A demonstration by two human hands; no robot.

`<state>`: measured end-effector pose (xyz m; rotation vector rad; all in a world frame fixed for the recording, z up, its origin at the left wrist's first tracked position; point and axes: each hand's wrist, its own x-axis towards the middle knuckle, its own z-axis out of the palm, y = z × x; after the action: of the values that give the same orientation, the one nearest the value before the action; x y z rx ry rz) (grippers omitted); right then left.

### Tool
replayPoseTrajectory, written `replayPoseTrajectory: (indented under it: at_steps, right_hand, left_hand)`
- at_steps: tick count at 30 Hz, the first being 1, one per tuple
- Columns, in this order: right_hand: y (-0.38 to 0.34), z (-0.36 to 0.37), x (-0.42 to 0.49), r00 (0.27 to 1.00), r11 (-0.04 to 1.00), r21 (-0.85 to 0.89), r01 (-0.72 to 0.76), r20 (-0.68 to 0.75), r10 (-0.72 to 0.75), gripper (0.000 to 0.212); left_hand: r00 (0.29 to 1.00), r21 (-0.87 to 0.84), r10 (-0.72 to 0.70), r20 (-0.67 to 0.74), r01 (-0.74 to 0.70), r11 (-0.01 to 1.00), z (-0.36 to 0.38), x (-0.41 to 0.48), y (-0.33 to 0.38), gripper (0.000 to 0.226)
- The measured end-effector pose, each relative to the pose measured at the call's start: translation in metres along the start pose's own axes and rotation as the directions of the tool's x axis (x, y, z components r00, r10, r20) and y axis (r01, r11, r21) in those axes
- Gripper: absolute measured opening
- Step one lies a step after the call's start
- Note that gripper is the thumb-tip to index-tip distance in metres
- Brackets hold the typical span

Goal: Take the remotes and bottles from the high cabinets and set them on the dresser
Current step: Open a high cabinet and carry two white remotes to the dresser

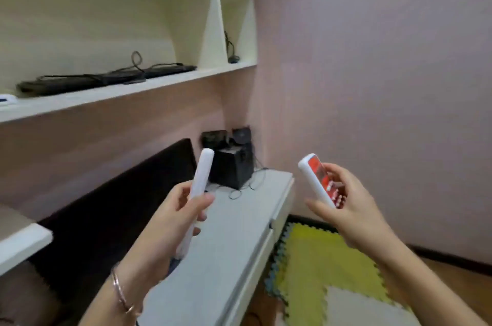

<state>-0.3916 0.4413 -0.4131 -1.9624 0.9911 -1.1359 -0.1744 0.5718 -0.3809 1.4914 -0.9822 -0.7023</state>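
Observation:
My left hand (pixel 170 221) is shut around a long white remote (pixel 201 173), which it holds upright above the white dresser top (pixel 226 240). Out to the right, past the dresser's front edge, my right hand (pixel 348 203) grips a white remote with a red face (pixel 318 179), tilted up and to the left. High on the wall hang the white cabinets and shelves (pixel 127 91). No bottle shows in this view.
A black keyboard with its cable (pixel 103 79) lies on the long shelf. A black speaker (pixel 231 168) with loose wires stands at the dresser's far end, beside a dark screen (pixel 119 208). Yellow foam mats (pixel 324 261) cover the floor on the right.

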Motion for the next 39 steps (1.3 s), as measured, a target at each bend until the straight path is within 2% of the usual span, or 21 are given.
replayPoseTrajectory:
  at_steps: [3, 6, 10, 12, 15, 20, 26, 34, 37, 39]
  right_hand:
    - [0.065, -0.057, -0.063, 0.971, 0.964, -0.140, -0.227, -0.113, 0.212, 0.061]
    - [0.120, -0.108, -0.134, 0.867, 0.865, -0.164, -0.474, -0.257, 0.427, 0.061]
    - [0.180, -0.164, -0.227, 0.635, 0.684, -0.068, -0.726, -0.448, 0.630, 0.066]
    - [0.204, -0.191, -0.269, 0.515, 0.595, -0.008, -0.803, -0.511, 0.688, 0.067]
    - [0.233, -0.227, -0.322, 0.330, 0.458, 0.090, -0.884, -0.573, 0.750, 0.069]
    - [0.273, -0.281, -0.386, 0.060, 0.280, 0.276, -0.919, -0.604, 0.794, 0.067]
    - [0.311, -0.350, -0.419, -0.146, 0.125, 0.367, -0.922, -0.628, 0.764, 0.072]
    - [0.385, -0.414, -0.385, -0.338, 0.036, 0.514, -0.857, -0.614, 0.713, 0.071]
    - [0.425, -0.446, -0.361, -0.401, 0.041, 0.567, -0.822, -0.630, 0.665, 0.073]
    - [0.448, -0.467, -0.341, -0.460, 0.063, 0.632, -0.772, -0.625, 0.631, 0.070]
  left_hand:
    - [0.975, 0.056, -0.087, 0.202, 0.078, 0.995, 0.079, 0.002, -0.048, 0.040]
    - [0.915, 0.147, -0.170, 0.366, 0.124, 0.981, 0.158, -0.007, -0.091, 0.040]
    - [0.781, 0.322, -0.276, 0.560, 0.101, 0.941, 0.265, -0.028, -0.143, 0.045]
    - [0.702, 0.389, -0.333, 0.629, 0.087, 0.917, 0.316, -0.042, -0.163, 0.048]
    - [0.629, 0.449, -0.377, 0.680, 0.050, 0.892, 0.387, -0.064, -0.183, 0.047]
    - [0.533, 0.538, -0.427, 0.730, -0.065, 0.841, 0.486, -0.083, -0.201, 0.049]
    - [0.460, 0.558, -0.439, 0.772, -0.159, 0.814, 0.599, -0.088, -0.205, 0.045]
    - [0.373, 0.570, -0.469, 0.800, -0.233, 0.788, 0.741, -0.033, -0.209, 0.046]
    - [0.323, 0.584, -0.507, 0.799, -0.218, 0.782, 0.810, 0.006, -0.217, 0.050]
    - [0.272, 0.580, -0.518, 0.811, -0.257, 0.773, 0.863, 0.036, -0.214, 0.058]
